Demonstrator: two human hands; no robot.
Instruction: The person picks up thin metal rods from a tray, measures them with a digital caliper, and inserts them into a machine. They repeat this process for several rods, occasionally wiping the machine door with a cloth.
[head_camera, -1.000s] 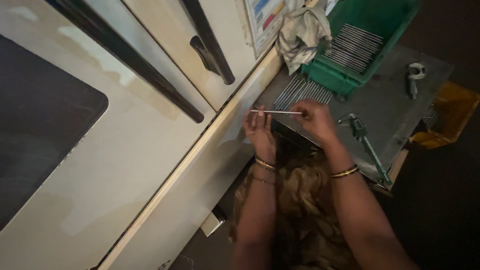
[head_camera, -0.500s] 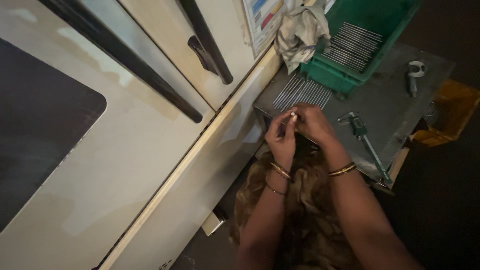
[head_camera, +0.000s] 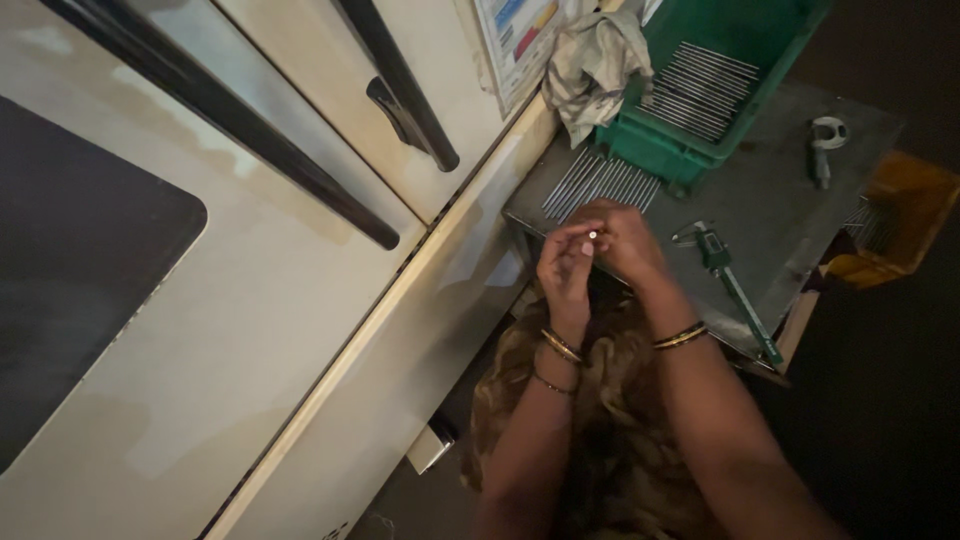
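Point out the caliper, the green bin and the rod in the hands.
caliper (head_camera: 735, 290): head view, on its long beam.
green bin (head_camera: 655, 152): head view, on its near front wall.
rod (head_camera: 593, 235): head view, on its bright end between the fingers.

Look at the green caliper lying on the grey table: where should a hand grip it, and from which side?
Probably the long straight beam of the caliper, taken from above with fingers across its narrow width. It lies flat on the table, apart from both hands, its jaw end toward the rods; the beam is clear.
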